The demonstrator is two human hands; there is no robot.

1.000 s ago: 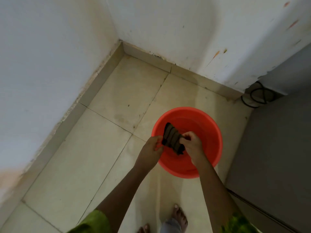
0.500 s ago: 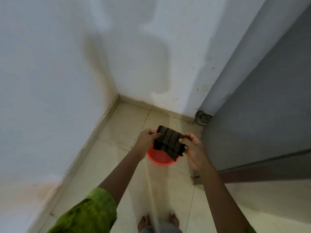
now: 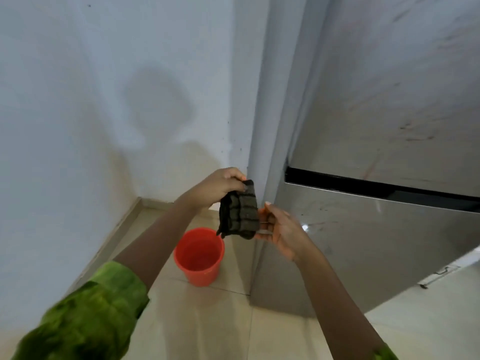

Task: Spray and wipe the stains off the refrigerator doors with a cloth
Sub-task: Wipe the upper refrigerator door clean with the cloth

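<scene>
Dark folded cloth (image 3: 239,211) held in the air just beside the refrigerator doors (image 3: 376,242), pinched at the top by the left hand (image 3: 220,185) and at the lower edge by the right hand (image 3: 281,229), above the red bucket (image 3: 198,268). Streaks (image 3: 415,137) on both doors; wiping seemingly not yet started.

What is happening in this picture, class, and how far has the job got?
A person holds a dark cloth in both hands beside the refrigerator doors: the left hand pinches its top corner, the right hand grips its lower edge. A red bucket stands on the tiled floor below, near the wall. The doors show smears and streaks; the cloth is not touching them, so no wiping is under way.
</scene>
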